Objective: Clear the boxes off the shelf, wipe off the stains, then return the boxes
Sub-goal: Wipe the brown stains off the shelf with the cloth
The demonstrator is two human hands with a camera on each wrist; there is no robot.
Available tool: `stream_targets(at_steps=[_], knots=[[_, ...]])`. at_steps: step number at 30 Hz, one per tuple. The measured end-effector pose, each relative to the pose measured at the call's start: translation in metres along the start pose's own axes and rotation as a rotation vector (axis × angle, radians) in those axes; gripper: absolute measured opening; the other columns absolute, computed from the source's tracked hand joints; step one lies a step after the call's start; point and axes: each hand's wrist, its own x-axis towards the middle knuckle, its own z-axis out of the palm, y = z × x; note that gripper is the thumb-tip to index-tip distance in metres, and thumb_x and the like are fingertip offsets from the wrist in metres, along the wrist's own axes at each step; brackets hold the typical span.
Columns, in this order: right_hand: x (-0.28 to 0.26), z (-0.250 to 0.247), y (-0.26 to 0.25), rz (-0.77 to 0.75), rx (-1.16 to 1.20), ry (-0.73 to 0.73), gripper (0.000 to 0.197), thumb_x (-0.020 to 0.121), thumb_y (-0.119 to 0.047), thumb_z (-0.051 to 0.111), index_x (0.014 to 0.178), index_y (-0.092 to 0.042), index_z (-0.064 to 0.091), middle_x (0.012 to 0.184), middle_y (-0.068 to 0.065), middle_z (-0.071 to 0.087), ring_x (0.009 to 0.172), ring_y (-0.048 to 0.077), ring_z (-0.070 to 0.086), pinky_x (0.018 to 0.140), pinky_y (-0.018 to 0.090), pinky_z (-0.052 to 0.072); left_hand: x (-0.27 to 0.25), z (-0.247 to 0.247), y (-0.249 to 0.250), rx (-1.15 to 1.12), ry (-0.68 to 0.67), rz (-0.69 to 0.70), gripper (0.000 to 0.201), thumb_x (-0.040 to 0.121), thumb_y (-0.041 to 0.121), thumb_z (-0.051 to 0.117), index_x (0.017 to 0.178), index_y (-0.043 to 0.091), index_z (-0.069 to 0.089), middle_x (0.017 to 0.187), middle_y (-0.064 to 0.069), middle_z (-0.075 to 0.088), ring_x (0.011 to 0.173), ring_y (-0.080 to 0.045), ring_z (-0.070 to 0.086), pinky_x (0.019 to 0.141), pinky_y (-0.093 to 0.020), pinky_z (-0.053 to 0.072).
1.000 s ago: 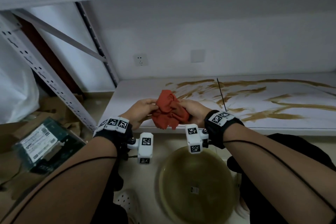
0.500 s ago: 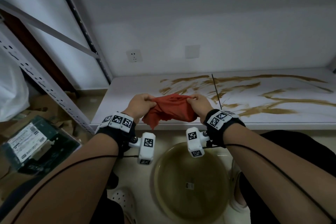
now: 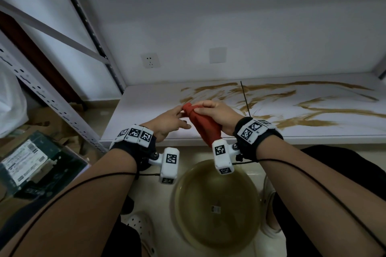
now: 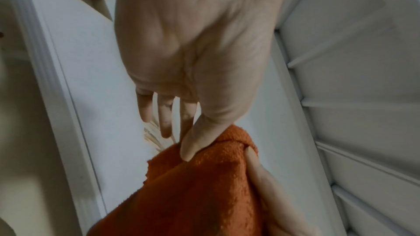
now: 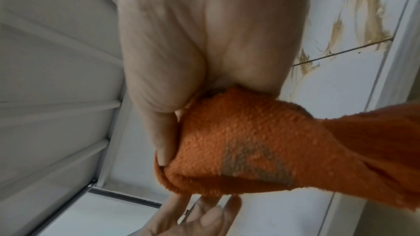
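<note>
We held a rust-orange terry cloth [image 3: 205,126] bunched over the front edge of the white shelf board [image 3: 146,108], above a round basin of murky brown water [image 3: 216,204] on the floor. Our right hand [image 3: 219,115] had its fingers and thumb curled tight round the upper part of the cloth, whose tail hung down towards the basin. Our left hand [image 3: 168,120] met the cloth at its top knot: the thumb [image 4: 197,137] pressed the fabric while the other fingers lay nearly straight, so we judged that grip a light pinch rather than a full clasp. The right wrist view showed a grey-brown soiled patch on the cloth [image 5: 250,164].

As for progress, the shelf carried no boxes, so the clearing looked done; a dark green box with a white label [image 3: 35,165] lay on the floor to the left, among brown cardboard. The wiping seemed only begun. The left end of the board looked clean, but broad brown smeared stains [image 3: 292,108] ran across the middle and the whole right side. We judged that most of the wiping and all of the returning remained.
</note>
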Motion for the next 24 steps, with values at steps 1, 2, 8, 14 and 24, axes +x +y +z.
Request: stream_targets(at_steps=[1,2,8,14,24], knots=[[0.001,-0.002,-0.001,0.001,-0.011,-0.018,0.014,0.09,-0.011,0.059,0.1,-0.017,0.067,0.096,0.011,0.067,0.079,0.022,0.063,0.079,0.035,0.054,0.0,0.0,0.001,-0.009,0.003,-0.01,0.057,0.085,-0.006,0.058,0.131,0.026,0.048,0.111,0.006,0.061,0.107,-0.01,0.053,0.099,-0.03,0.033],[0.003,-0.004,-0.001,-0.005,-0.017,-0.025,0.016,0.09,-0.01,0.059,0.102,-0.015,0.067,0.097,0.011,0.067,0.081,0.022,0.063,0.081,0.034,0.053,0.001,0.0,0.002,-0.002,0.008,-0.014,0.048,0.085,-0.002,0.06,0.124,0.026,0.053,0.105,0.005,0.063,0.104,-0.011,0.055,0.097,-0.031,0.034],[0.015,-0.017,0.007,0.024,-0.176,0.192,0.036,0.091,-0.029,0.06,0.123,-0.011,0.059,0.112,0.008,0.064,0.1,0.022,0.062,0.094,0.037,0.051,0.008,-0.005,0.005,-0.066,0.24,0.014,0.011,0.089,0.023,0.062,0.096,0.017,0.069,0.104,-0.007,0.071,0.096,-0.021,0.066,0.086,-0.03,0.05],[-0.002,-0.021,0.013,0.439,-0.28,-0.01,0.045,0.095,-0.044,0.048,0.102,-0.001,0.059,0.074,0.007,0.057,0.06,0.016,0.053,0.058,0.024,0.045,0.009,-0.013,0.006,-0.126,0.378,0.03,0.029,0.096,0.032,0.049,0.106,0.013,0.068,0.107,-0.009,0.07,0.099,-0.023,0.066,0.095,-0.036,0.05],[-0.001,-0.023,0.015,0.284,0.36,0.235,0.047,0.097,-0.04,0.045,0.132,-0.008,0.048,0.116,0.011,0.063,0.087,0.018,0.062,0.067,0.027,0.047,0.005,-0.012,0.023,-0.445,0.317,-0.088,0.044,0.096,0.046,0.045,0.101,0.006,0.064,0.093,-0.011,0.071,0.081,-0.022,0.068,0.079,-0.032,0.054]])
